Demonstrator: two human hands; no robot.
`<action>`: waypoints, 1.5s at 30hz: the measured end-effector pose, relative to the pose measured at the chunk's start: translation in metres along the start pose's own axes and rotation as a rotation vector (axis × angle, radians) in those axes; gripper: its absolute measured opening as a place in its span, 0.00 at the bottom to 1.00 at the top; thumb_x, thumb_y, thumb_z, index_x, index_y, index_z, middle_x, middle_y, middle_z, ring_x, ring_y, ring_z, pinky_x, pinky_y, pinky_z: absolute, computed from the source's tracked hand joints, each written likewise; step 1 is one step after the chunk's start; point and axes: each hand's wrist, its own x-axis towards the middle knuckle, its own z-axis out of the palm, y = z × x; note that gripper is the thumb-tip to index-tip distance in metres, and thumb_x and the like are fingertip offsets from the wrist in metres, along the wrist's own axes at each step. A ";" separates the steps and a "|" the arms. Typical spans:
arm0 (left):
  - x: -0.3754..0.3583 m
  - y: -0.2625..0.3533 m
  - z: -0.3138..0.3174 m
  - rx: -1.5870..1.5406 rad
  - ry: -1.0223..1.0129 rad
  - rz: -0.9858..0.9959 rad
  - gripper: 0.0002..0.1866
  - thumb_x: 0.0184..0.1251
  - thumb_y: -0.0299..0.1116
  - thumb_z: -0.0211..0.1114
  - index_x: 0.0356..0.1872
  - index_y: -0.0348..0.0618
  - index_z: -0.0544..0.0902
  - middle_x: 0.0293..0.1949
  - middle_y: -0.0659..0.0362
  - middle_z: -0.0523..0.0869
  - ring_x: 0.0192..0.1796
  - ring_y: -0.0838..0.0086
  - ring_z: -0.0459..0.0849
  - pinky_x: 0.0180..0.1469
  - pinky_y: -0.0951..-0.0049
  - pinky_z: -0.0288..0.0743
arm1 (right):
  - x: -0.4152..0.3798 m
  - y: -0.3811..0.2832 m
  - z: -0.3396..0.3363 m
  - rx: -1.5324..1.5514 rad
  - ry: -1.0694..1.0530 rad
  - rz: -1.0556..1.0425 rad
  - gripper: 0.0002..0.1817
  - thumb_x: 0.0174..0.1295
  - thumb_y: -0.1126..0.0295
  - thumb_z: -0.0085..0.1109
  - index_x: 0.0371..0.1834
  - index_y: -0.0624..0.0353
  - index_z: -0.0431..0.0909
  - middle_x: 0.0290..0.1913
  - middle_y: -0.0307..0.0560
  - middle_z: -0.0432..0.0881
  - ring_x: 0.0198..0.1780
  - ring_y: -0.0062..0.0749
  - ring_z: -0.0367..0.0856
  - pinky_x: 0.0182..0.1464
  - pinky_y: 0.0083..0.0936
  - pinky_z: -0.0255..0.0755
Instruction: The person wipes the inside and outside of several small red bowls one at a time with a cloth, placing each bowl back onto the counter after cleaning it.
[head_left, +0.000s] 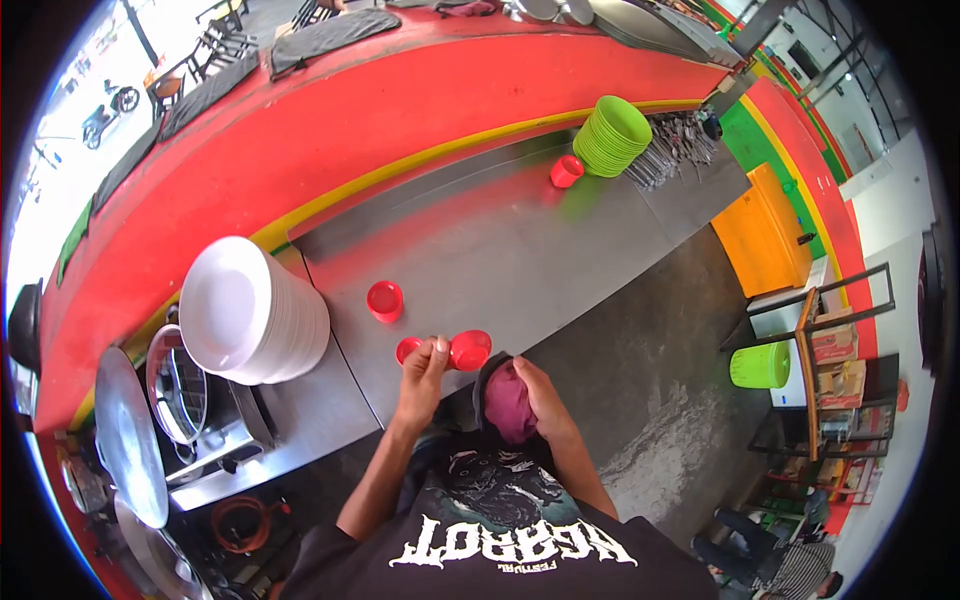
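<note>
Head view, left hand: closed on 2 small red bowls, held just above the near edge of the steel counter.
Head view, right hand: gripping a dark red cloth, just beside the held bowls, close to the body.
Counter, near: 1 red bowl standing alone, near the left hand.
Counter, far: 1 red cup touching the stack of green plates; cutlery beside it.
Counter, left: stack of white plates.
Progress, as judged: wiping under way; 2 bowls in hand, 2 red pieces left on the counter.
</note>
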 end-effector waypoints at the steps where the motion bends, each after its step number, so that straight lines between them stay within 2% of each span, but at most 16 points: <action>1: 0.000 -0.002 0.001 0.013 -0.004 0.010 0.17 0.82 0.44 0.52 0.40 0.42 0.80 0.40 0.64 0.83 0.48 0.80 0.82 0.55 0.69 0.77 | 0.003 0.003 -0.001 -0.022 -0.010 -0.005 0.19 0.77 0.55 0.50 0.50 0.62 0.78 0.41 0.36 0.81 0.43 0.18 0.79 0.48 0.20 0.74; 3: 0.000 -0.007 0.011 0.041 -0.019 0.026 0.15 0.82 0.42 0.53 0.40 0.42 0.80 0.42 0.64 0.83 0.49 0.79 0.81 0.58 0.68 0.75 | 0.008 0.001 0.001 -0.017 -0.026 0.013 0.21 0.77 0.53 0.49 0.50 0.61 0.79 0.40 0.34 0.81 0.42 0.16 0.78 0.47 0.19 0.73; 4: -0.001 -0.003 0.020 -0.012 -0.018 0.022 0.11 0.79 0.35 0.58 0.41 0.38 0.82 0.40 0.64 0.83 0.47 0.80 0.79 0.54 0.75 0.73 | 0.008 -0.004 0.003 0.008 -0.034 0.038 0.22 0.77 0.52 0.48 0.50 0.62 0.80 0.39 0.35 0.82 0.41 0.16 0.79 0.47 0.19 0.73; 7: 0.004 -0.019 0.023 0.308 -0.127 0.211 0.09 0.77 0.33 0.60 0.43 0.37 0.82 0.43 0.60 0.84 0.49 0.78 0.80 0.54 0.74 0.73 | 0.010 -0.016 -0.001 0.097 -0.061 0.166 0.25 0.78 0.50 0.45 0.51 0.63 0.81 0.43 0.41 0.85 0.43 0.21 0.82 0.47 0.22 0.76; 8: 0.006 -0.026 0.024 0.255 -0.147 0.179 0.06 0.73 0.28 0.64 0.45 0.37 0.83 0.45 0.55 0.85 0.50 0.72 0.82 0.55 0.70 0.75 | 0.014 -0.022 -0.004 0.123 -0.075 0.216 0.26 0.78 0.49 0.44 0.52 0.63 0.81 0.45 0.43 0.85 0.44 0.23 0.83 0.48 0.23 0.77; 11: 0.025 -0.019 0.030 0.545 -0.317 0.179 0.06 0.69 0.24 0.66 0.44 0.37 0.83 0.47 0.53 0.85 0.51 0.67 0.83 0.54 0.67 0.77 | 0.032 -0.020 -0.020 -0.211 0.046 0.136 0.26 0.78 0.50 0.45 0.50 0.63 0.82 0.43 0.42 0.86 0.41 0.22 0.83 0.47 0.22 0.77; 12: 0.034 -0.019 0.032 0.603 -0.367 0.209 0.08 0.64 0.22 0.69 0.43 0.39 0.84 0.48 0.52 0.85 0.53 0.63 0.83 0.54 0.63 0.77 | 0.038 -0.019 -0.027 -0.168 0.039 0.109 0.25 0.78 0.51 0.46 0.49 0.64 0.82 0.43 0.42 0.86 0.41 0.22 0.83 0.47 0.22 0.77; 15: 0.061 -0.021 0.041 0.695 -0.379 0.265 0.11 0.65 0.23 0.70 0.48 0.38 0.82 0.52 0.54 0.83 0.56 0.67 0.83 0.59 0.67 0.77 | 0.058 -0.023 -0.046 -0.067 0.014 0.064 0.24 0.77 0.52 0.48 0.47 0.64 0.83 0.39 0.41 0.86 0.40 0.21 0.82 0.46 0.22 0.76; 17: 0.082 -0.024 0.059 0.564 -0.287 0.218 0.17 0.65 0.22 0.70 0.54 0.37 0.78 0.53 0.53 0.82 0.59 0.66 0.81 0.62 0.66 0.76 | 0.075 -0.037 -0.059 -0.046 -0.002 0.069 0.24 0.76 0.52 0.49 0.43 0.65 0.84 0.36 0.40 0.86 0.39 0.21 0.81 0.45 0.22 0.74; 21: 0.140 -0.044 0.099 0.245 -0.214 0.122 0.24 0.68 0.21 0.66 0.63 0.35 0.69 0.57 0.50 0.80 0.64 0.65 0.79 0.67 0.65 0.74 | 0.129 -0.064 -0.098 -0.324 0.050 -0.120 0.23 0.75 0.53 0.51 0.41 0.65 0.84 0.31 0.42 0.85 0.35 0.23 0.79 0.41 0.24 0.72; 24: 0.190 -0.056 0.135 0.179 -0.128 0.019 0.22 0.71 0.21 0.64 0.63 0.33 0.69 0.59 0.47 0.78 0.63 0.65 0.79 0.66 0.66 0.75 | 0.160 -0.098 -0.132 -0.557 0.124 -0.237 0.22 0.74 0.54 0.53 0.40 0.65 0.83 0.28 0.43 0.83 0.32 0.23 0.77 0.38 0.25 0.71; 27: 0.250 -0.077 0.166 0.249 -0.162 0.112 0.24 0.71 0.23 0.64 0.65 0.33 0.68 0.57 0.47 0.81 0.61 0.66 0.81 0.61 0.68 0.78 | 0.200 -0.136 -0.167 -0.599 0.201 -0.258 0.20 0.74 0.56 0.54 0.37 0.66 0.83 0.25 0.42 0.81 0.30 0.21 0.74 0.35 0.24 0.70; 30: 0.301 -0.083 0.201 0.348 0.023 0.000 0.23 0.71 0.26 0.65 0.64 0.37 0.70 0.51 0.48 0.85 0.57 0.67 0.84 0.57 0.70 0.79 | 0.245 -0.165 -0.206 -0.629 0.280 -0.320 0.19 0.72 0.57 0.57 0.36 0.66 0.83 0.22 0.44 0.78 0.25 0.22 0.72 0.30 0.27 0.68; 36: 0.409 -0.124 0.234 0.644 0.102 0.129 0.17 0.72 0.33 0.65 0.57 0.38 0.77 0.40 0.52 0.88 0.43 0.71 0.89 0.40 0.74 0.81 | 0.329 -0.231 -0.248 -0.683 0.352 -0.457 0.21 0.71 0.56 0.59 0.33 0.67 0.81 0.21 0.51 0.75 0.24 0.25 0.70 0.30 0.28 0.67; 42: 0.483 -0.156 0.254 0.429 0.288 0.112 0.15 0.72 0.33 0.65 0.54 0.38 0.77 0.30 0.53 0.86 0.28 0.71 0.89 0.29 0.74 0.80 | 0.406 -0.252 -0.277 -0.611 0.244 -0.352 0.23 0.72 0.54 0.58 0.35 0.68 0.81 0.25 0.42 0.79 0.29 0.23 0.71 0.34 0.27 0.68; 45: 0.500 -0.167 0.257 0.401 0.317 0.131 0.15 0.73 0.33 0.64 0.55 0.38 0.76 0.30 0.53 0.86 0.29 0.70 0.89 0.29 0.74 0.80 | 0.424 -0.249 -0.283 -0.548 0.182 -0.344 0.22 0.72 0.54 0.58 0.39 0.67 0.82 0.30 0.39 0.81 0.33 0.22 0.73 0.37 0.25 0.69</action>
